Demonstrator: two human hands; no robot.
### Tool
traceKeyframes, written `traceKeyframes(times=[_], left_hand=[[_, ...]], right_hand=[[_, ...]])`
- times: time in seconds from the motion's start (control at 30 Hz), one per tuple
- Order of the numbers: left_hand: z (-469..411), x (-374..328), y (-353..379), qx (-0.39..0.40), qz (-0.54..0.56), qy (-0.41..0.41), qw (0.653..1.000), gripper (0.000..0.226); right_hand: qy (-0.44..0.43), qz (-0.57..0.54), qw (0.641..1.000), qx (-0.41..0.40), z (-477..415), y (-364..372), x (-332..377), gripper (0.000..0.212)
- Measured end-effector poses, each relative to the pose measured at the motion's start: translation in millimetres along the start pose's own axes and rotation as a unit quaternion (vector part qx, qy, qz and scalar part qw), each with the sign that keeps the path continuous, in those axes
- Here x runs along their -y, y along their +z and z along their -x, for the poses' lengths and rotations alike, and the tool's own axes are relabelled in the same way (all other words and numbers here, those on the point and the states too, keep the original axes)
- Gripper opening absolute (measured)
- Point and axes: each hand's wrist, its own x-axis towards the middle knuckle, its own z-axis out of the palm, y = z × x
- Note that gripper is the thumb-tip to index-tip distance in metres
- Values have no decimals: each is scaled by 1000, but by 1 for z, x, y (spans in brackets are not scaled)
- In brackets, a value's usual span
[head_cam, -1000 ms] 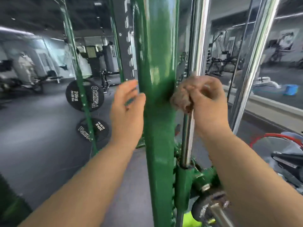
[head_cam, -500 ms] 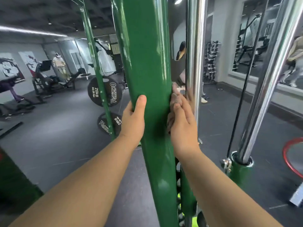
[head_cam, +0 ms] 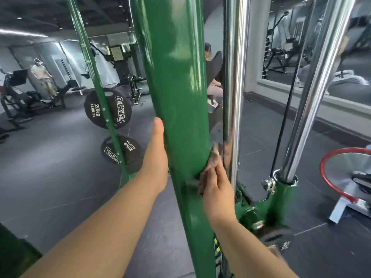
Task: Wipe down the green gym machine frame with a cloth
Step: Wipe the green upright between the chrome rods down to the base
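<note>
A thick glossy green post [head_cam: 176, 87] of the machine frame rises through the middle of the head view. My left hand [head_cam: 155, 157] holds its left side, thumb pointing up along the paint and fingers hidden behind it. My right hand [head_cam: 217, 187] presses a brownish cloth [head_cam: 213, 157] flat against the post's right side, fingers stretched upward. The cloth is blurred and mostly covered by my fingers.
A chrome guide rod [head_cam: 233, 77] stands just right of my right hand, and a second one [head_cam: 317, 87] further right. A thin green upright [head_cam: 94, 77] carries two black 20 kg plates [head_cam: 118, 109]. A red-rimmed disc [head_cam: 345, 169] sits low right. A person [head_cam: 214, 77] is behind the post.
My right hand has slid the cloth down the post's right side and flattened from a bunched grip. The left hand closed onto the post's left side and moved lower.
</note>
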Motion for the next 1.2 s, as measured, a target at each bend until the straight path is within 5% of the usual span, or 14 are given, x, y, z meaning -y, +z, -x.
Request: traceKeyframes(times=[0.07, 0.17, 0.23, 0.37, 0.47, 0.63, 0.83, 1.0, 1.2], left_hand=[[8, 24, -8, 49, 8, -41, 998, 67], [15, 68, -20, 103, 47, -38, 993, 62], [14, 80, -26, 118, 68, -48, 990, 59], [6, 89, -32, 141, 36, -75, 986, 63], [4, 97, -41, 158, 11, -98, 982, 57], [12, 115, -48, 185, 3, -83, 979, 46], [21, 155, -67, 163, -100, -81, 978, 36], [33, 146, -72, 169, -1, -110, 979, 43], [36, 163, -91, 115, 22, -126, 985, 33]], right_hand=[[-3, 52, 999, -13, 8, 0, 3, 49], [-242, 165, 954, -59, -1, 23, 22, 55], [-278, 177, 941, -79, -4, 35, 10, 56], [-140, 148, 973, -105, 31, 31, -80, 65], [-5, 81, 982, -170, 28, 41, -72, 65], [-160, 15, 974, -161, 11, 52, -34, 49], [113, 107, 967, -199, 30, 39, -106, 48], [-150, 134, 958, -203, 30, 48, -51, 53], [65, 202, 961, -178, 55, 36, -96, 30]])
